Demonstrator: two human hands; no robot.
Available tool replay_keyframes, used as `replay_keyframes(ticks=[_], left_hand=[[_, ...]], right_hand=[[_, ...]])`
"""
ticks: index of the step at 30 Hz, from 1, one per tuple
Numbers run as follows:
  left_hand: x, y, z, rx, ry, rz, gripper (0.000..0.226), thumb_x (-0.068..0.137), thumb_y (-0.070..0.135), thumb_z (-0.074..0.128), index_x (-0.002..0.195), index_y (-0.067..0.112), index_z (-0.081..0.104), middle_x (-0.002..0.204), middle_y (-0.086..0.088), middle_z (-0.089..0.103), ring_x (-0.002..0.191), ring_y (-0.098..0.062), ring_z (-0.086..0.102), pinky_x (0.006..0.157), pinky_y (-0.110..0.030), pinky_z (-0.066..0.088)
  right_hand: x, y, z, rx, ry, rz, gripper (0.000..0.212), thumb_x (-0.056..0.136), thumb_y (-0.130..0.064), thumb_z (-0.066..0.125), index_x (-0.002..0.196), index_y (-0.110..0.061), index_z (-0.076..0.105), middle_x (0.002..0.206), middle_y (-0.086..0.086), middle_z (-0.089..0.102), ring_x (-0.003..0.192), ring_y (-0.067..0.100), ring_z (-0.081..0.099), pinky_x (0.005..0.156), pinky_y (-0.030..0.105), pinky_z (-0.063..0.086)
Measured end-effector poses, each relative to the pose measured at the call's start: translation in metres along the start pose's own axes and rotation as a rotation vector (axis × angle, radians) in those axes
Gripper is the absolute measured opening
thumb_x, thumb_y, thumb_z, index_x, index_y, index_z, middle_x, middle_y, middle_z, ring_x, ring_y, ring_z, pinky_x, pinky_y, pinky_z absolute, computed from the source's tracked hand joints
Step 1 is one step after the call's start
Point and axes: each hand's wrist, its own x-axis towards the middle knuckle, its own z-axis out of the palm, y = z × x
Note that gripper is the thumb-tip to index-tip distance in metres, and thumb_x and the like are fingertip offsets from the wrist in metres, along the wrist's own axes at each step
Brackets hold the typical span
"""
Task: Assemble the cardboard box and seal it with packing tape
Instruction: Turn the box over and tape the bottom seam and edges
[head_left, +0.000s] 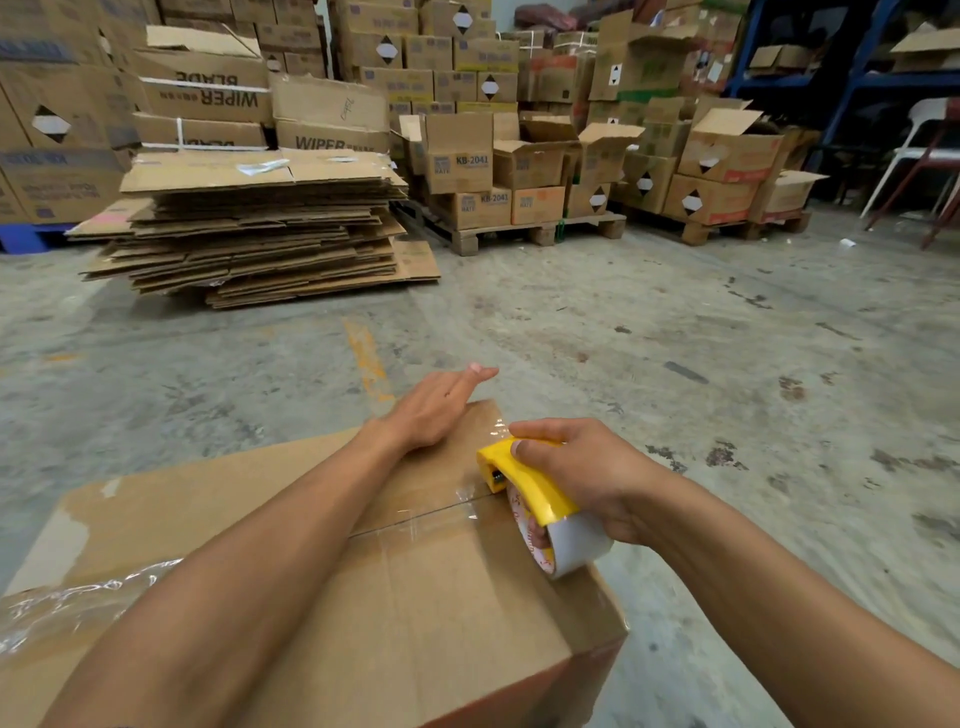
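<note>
The cardboard box (415, 613) sits right under me on the concrete floor (675, 338), its top flaps shut and meeting along a seam that runs across the top, with clear packing tape (452, 512) lying crinkled over that seam near the right edge. My right hand (587, 478) is wrapped around the yellow tape dispenser (524, 486), whose white tape roll (571, 545) hangs just past the box's right edge while its nose rests on the top. My left hand (436, 408) lies flat, fingers straight, pressing the far flap at the far right corner. Farther off on the left is a stack of flattened cartons (260, 228). Beyond it, printed boxes stand on wooden pallets (530, 231), and a white chair (924, 150) stands far right.
</note>
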Motion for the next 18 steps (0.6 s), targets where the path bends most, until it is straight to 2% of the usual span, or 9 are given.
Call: replay_keyframes(ticks=[2,5,8,12,16,18], left_hand=[[-0.010,-0.002,0.005,0.033,-0.115,0.103,0.058,0.102,0.036,0.010,0.140,0.024,0.051,0.149,0.004,0.045,0.140,-0.010,0.036,0.117,-0.025,0.020],[-0.020,-0.006,0.010,0.082,-0.273,0.112,0.064,0.095,0.033,0.006,0.145,0.022,0.043,0.154,0.008,0.035,0.143,-0.004,0.026,0.117,-0.018,0.010],[-0.018,-0.007,0.014,0.137,-0.315,0.134,0.061,0.094,0.032,0.002,0.148,0.030,0.029,0.158,0.010,0.024,0.142,0.004,0.016,0.117,-0.017,0.002],[-0.018,-0.007,0.018,0.281,-0.345,0.178,0.042,0.102,0.026,0.006,0.139,0.044,0.009,0.160,0.012,0.016,0.138,0.008,0.007,0.115,-0.018,-0.003],[-0.020,-0.013,0.019,0.333,-0.321,0.230,0.043,0.106,0.027,0.010,0.147,0.037,0.006,0.161,0.012,0.012,0.144,0.001,0.006,0.118,-0.023,-0.002],[-0.019,-0.014,0.021,0.382,-0.309,0.253,0.052,0.100,0.038,0.006,0.152,0.033,0.009,0.161,0.012,0.009,0.147,-0.003,0.005,0.121,-0.029,-0.001]], right_hand=[[0.002,-0.001,-0.002,-0.011,-0.025,-0.013,0.032,0.099,-0.007,0.051,0.130,-0.005,0.057,0.064,0.018,0.055,0.031,0.022,0.051,0.037,0.023,0.046],[0.003,-0.004,-0.004,-0.005,-0.083,0.026,0.028,0.099,-0.006,0.047,0.121,-0.003,0.063,0.058,0.017,0.055,0.034,0.024,0.053,0.041,0.027,0.048],[0.004,-0.007,-0.004,-0.011,-0.088,0.054,0.025,0.098,-0.006,0.047,0.114,-0.002,0.066,0.054,0.016,0.056,0.033,0.024,0.053,0.041,0.027,0.049],[0.009,-0.014,-0.002,-0.071,-0.083,0.152,0.027,0.098,-0.016,0.050,0.116,0.003,0.060,0.053,0.017,0.057,0.035,0.023,0.055,0.044,0.028,0.052],[0.009,-0.019,0.000,-0.224,-0.100,0.255,0.032,0.101,-0.029,0.043,0.093,-0.003,0.060,0.052,0.013,0.059,0.045,0.023,0.055,0.054,0.030,0.052],[0.002,-0.017,0.001,-0.261,-0.098,0.252,0.032,0.103,-0.033,0.039,0.098,-0.006,0.057,0.063,0.015,0.058,0.049,0.022,0.053,0.053,0.029,0.051]])
